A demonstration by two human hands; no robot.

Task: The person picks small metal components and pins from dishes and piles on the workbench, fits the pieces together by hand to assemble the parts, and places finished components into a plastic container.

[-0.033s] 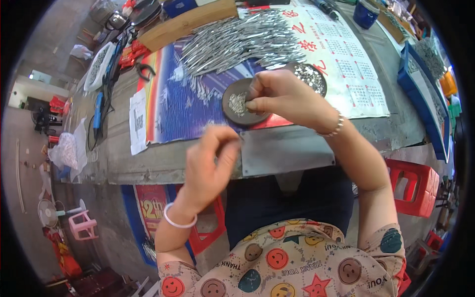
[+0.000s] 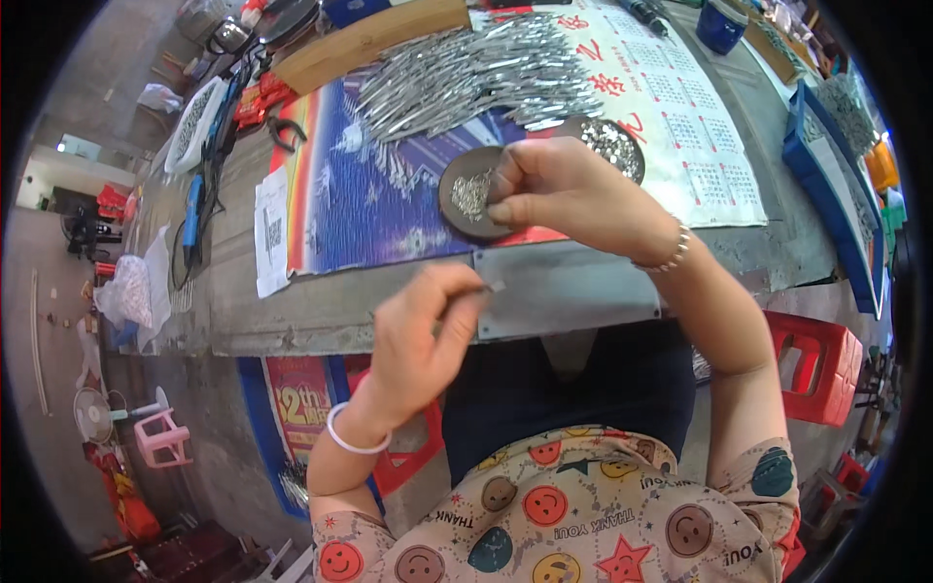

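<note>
Your left hand [image 2: 423,335] pinches a small grey piece [image 2: 494,288] between thumb and fingertips, above the left end of a flat metal plate [image 2: 573,303]. Your right hand [image 2: 573,189] is curled over the right side of a round dish [image 2: 451,214] of small silvery bits [image 2: 470,194]; whether its fingers grip anything, I cannot tell. Beyond your hands, from the left, lie pliers [image 2: 285,134], a heap of metal strips [image 2: 476,83] and a second dish [image 2: 638,167], partly hidden by your right hand.
</note>
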